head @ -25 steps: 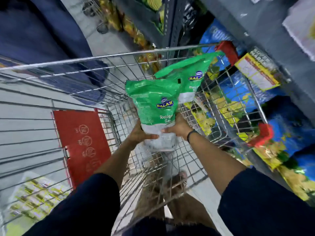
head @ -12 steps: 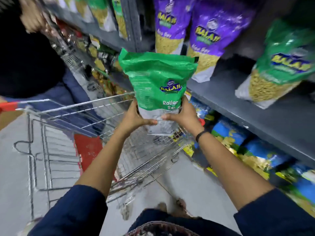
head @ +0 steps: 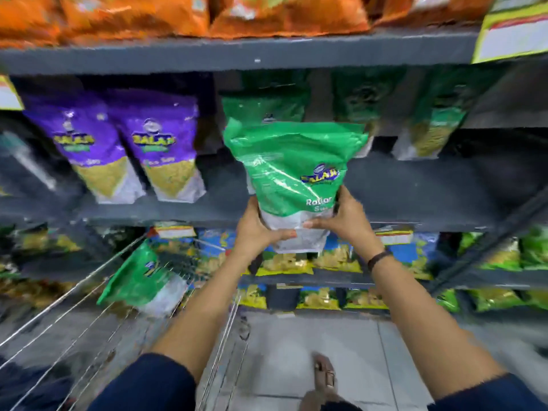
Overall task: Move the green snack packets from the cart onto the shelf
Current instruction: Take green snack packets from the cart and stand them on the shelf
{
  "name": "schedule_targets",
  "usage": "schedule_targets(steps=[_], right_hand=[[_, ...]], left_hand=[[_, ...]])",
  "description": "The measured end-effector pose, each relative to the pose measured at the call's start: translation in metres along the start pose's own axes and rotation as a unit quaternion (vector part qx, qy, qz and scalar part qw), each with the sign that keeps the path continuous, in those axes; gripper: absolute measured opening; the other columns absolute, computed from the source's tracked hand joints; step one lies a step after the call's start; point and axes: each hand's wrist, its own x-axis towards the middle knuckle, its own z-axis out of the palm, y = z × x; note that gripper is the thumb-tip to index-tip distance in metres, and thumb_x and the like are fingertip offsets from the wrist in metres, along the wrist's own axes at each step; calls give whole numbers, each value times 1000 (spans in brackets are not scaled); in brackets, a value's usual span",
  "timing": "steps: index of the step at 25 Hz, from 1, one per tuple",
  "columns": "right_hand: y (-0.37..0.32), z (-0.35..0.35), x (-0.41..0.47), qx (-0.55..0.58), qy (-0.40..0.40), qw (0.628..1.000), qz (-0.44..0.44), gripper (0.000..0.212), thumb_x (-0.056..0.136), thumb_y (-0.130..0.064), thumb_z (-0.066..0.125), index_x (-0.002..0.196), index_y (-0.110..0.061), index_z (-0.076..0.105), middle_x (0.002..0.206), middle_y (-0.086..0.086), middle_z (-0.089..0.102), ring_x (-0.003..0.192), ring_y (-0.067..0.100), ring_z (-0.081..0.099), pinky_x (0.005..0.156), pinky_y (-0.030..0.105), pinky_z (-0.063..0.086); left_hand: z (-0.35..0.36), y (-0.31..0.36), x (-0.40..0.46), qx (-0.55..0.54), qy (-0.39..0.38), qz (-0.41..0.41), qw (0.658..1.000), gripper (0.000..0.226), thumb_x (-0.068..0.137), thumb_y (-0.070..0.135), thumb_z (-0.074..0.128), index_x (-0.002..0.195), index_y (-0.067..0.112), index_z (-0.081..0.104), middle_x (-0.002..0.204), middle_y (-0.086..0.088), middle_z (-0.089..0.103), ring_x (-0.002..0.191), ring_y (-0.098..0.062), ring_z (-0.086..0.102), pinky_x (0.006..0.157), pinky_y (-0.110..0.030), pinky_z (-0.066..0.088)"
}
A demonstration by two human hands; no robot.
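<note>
I hold a green snack packet [head: 292, 173] upright in front of the grey middle shelf [head: 415, 191]. My left hand [head: 259, 225] grips its lower left corner and my right hand [head: 345, 216] grips its lower right side. Its bottom edge hangs just below the shelf's front lip. Another green packet [head: 264, 109] stands on the shelf right behind it, and more green packets [head: 433, 126] stand further right. A second green packet [head: 142, 277] leans inside the wire cart [head: 74, 295] at lower left.
Two purple packets [head: 124, 143] stand on the same shelf to the left. Orange packets [head: 178, 13] fill the shelf above. Lower shelves hold blue-and-yellow packets [head: 335, 256]. My sandalled foot [head: 324, 375] is on the grey tiled floor beside the cart.
I have lifted the green packet out of the cart and turned to face the shelf. The packet has risen to shelf height, and the cart has dropped to the lower left.
</note>
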Motion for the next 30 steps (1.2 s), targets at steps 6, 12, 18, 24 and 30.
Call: schedule_targets(steps=[6,12,18,24,30], right_hand=[[46,-97,58,-7,85,996,24,81,55,-18,87,123,-10,44,114,-2,57,108,10,50,85,23,42],[97,-140,146,-9,53,999,7,88,53,-16,87,128,-9,41,127,10,58,115,21,54,98,36,45],[136,-134,168,-11,42,999,16,78,56,-18,86,121,-5,46,113,0,58,109,17,56,80,7,44],[137,-117,147,80,161,982,63,83,64,-25,82,133,-11,37,127,-1,46,121,12,44,102,20,38],[133,-68,126,190,204,953,121,52,91,-46,43,134,-16,40,140,6,42,130,16,39,110,32,31]], left_hand=[[100,55,86,11,-72,51,996,99,47,22,90,129,7,36,129,-9,54,117,-16,49,79,-11,34],[157,64,155,-26,-76,25,996,101,44,22,90,128,9,37,119,2,54,108,-7,46,81,-14,38],[182,38,174,-42,-86,-15,995,103,40,34,85,128,11,37,117,5,50,112,-12,49,81,-13,38],[181,29,178,-118,-116,-39,986,76,65,54,69,126,19,41,130,0,53,119,-13,51,104,-32,43],[189,19,171,-244,45,-190,950,81,78,77,23,120,15,55,135,-5,53,120,-21,52,107,-41,38]])
